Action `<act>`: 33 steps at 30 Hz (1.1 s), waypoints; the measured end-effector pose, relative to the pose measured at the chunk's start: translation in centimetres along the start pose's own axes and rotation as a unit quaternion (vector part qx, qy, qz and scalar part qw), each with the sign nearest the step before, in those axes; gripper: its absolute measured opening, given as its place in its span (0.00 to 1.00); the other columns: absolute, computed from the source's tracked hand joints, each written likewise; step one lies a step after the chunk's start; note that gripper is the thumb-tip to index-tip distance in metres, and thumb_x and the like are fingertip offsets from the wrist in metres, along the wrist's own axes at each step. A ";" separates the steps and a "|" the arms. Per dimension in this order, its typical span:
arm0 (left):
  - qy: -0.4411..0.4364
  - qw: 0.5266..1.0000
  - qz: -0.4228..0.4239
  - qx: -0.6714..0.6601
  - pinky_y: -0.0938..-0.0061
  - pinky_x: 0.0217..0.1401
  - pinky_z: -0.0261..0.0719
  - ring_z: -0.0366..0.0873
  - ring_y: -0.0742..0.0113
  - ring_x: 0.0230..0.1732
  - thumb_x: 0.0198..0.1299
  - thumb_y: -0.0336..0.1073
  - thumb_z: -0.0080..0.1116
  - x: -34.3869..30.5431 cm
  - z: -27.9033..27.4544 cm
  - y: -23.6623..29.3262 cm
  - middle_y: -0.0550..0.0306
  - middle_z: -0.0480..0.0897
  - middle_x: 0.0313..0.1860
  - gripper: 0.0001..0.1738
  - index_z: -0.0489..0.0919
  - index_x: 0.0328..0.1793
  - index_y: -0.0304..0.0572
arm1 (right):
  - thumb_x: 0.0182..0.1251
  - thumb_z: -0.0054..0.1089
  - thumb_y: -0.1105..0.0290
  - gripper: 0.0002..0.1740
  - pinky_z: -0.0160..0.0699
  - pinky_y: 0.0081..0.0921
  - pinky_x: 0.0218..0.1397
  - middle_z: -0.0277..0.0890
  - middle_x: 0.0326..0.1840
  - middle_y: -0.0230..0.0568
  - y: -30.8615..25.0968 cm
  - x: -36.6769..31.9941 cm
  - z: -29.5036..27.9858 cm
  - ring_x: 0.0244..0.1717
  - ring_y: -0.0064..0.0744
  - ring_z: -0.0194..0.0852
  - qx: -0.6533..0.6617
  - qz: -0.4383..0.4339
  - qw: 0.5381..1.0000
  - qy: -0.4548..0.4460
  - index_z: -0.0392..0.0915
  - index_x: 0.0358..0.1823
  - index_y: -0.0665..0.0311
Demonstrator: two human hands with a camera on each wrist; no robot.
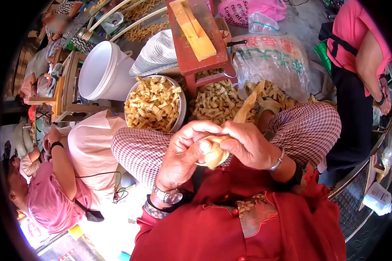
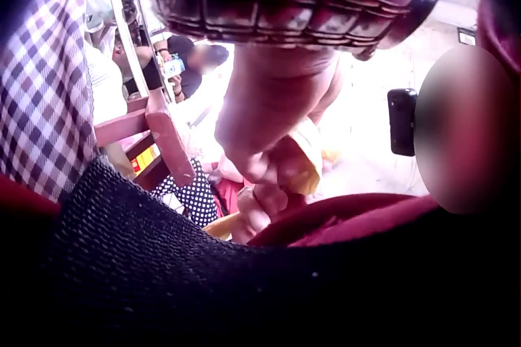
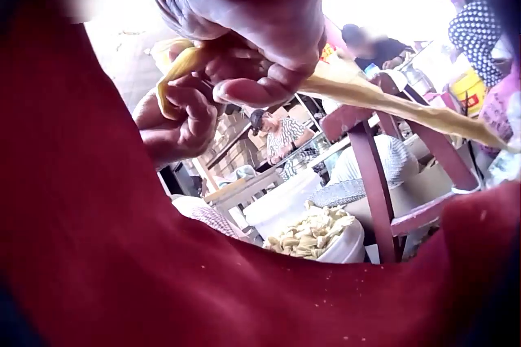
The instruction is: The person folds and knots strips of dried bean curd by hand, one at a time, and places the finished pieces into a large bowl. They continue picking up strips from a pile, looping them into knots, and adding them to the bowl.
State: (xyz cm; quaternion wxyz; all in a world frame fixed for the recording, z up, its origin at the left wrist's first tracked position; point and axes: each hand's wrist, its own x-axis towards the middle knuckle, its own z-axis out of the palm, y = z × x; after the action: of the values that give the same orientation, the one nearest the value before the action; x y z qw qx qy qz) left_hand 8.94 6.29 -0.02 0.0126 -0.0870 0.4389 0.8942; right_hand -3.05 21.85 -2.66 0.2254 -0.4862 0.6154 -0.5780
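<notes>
Both hands meet in front of the chest, over the lap, around a pale yellow, pliable strip bunched into a folded wad. My left hand pinches the wad from one side, its thumb lying on top. From the other side my right hand grips it, thumb pressed against the folds. A long flat tail of the strip runs out beyond the right hand, away from the body. In the right wrist view this tail stretches out long and narrow. The palms hide part of the wad.
Ahead stand a metal basin heaped with knotted yellow pieces, and a pile of similar pieces. A red bench carries a wooden block. Nearby are a white bucket, a clear plastic sack and seated people on both sides.
</notes>
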 end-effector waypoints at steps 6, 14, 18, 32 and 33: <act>-0.007 0.904 0.099 0.416 0.73 0.54 0.74 0.76 0.64 0.50 0.57 0.22 0.57 0.2 0.1 -0.4 0.53 0.80 0.50 0.28 0.69 0.66 0.36 | 0.74 0.47 0.61 0.16 0.68 0.29 0.30 0.69 0.25 0.45 0.5 -0.5 -0.2 0.25 0.34 0.71 0.087 0.093 0.992 -0.024 0.68 0.34 0.68; 0.008 0.913 0.103 0.395 0.69 0.63 0.69 0.68 0.53 0.64 0.71 0.45 0.45 0.8 -0.2 -1.3 0.45 0.74 0.57 0.25 0.69 0.65 0.35 | 0.74 0.46 0.65 0.12 0.76 0.22 0.38 0.77 0.37 0.39 -0.2 -0.3 1.2 0.34 0.25 0.77 0.138 0.169 0.974 0.054 0.68 0.49 0.66; 0.009 0.996 -0.090 -0.026 0.66 0.48 0.81 0.79 0.58 0.43 0.72 0.52 0.40 0.2 -0.3 -2.0 0.46 0.79 0.44 0.29 0.73 0.56 0.28 | 0.73 0.46 0.66 0.11 0.77 0.24 0.38 0.76 0.39 0.40 -0.4 -0.5 1.0 0.33 0.25 0.77 0.136 0.215 0.965 0.062 0.68 0.50 0.65; 0.078 0.996 0.018 -0.043 0.68 0.33 0.83 0.74 0.69 0.27 0.72 0.53 0.38 1.0 -2.3 -1.0 0.47 0.77 0.41 0.32 0.74 0.50 0.23 | 0.73 0.48 0.66 0.12 0.75 0.14 0.22 0.70 0.26 0.30 1.7 -2.2 -1.9 0.26 0.16 0.71 0.154 0.286 0.944 -0.052 0.75 0.44 0.68; 0.113 0.993 0.024 0.011 0.71 0.30 0.82 0.73 0.70 0.26 0.71 0.55 0.37 1.0 -1.5 -0.8 0.47 0.76 0.40 0.34 0.75 0.49 0.23 | 0.73 0.48 0.67 0.11 0.76 0.14 0.23 0.70 0.26 0.30 1.7 -1.9 -1.6 0.26 0.16 0.71 0.174 0.302 0.936 -0.054 0.75 0.43 0.68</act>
State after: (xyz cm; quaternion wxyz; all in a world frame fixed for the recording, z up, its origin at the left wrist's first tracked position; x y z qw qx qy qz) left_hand 8.26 5.53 -1.71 -0.0572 -0.1764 0.4491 0.8740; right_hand -4.20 24.01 -4.44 0.5033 -0.2611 0.6097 -0.5538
